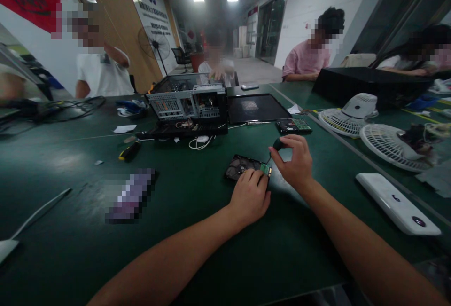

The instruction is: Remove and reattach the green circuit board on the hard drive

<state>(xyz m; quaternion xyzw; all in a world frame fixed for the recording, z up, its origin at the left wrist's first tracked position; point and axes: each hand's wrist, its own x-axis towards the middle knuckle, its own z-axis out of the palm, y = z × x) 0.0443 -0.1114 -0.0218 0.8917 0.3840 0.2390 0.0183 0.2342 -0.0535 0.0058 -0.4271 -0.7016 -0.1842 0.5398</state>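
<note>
A black hard drive [241, 166] with a green circuit board lies on the green table [197, 231] in front of me. My left hand [249, 198] rests closed on its near edge and holds it down. My right hand [295, 161] is closed round the dark handle of a small screwdriver [276, 146]. Its thin shaft points down at the drive's right corner.
An open computer case [188, 104] stands behind, with a black side panel [255, 107] and a second drive [293, 126] to its right. Two white fan grilles [387, 146] and a white flat device [398, 204] lie at the right. A yellow-handled tool [129, 151] lies left. Several people sit around the table.
</note>
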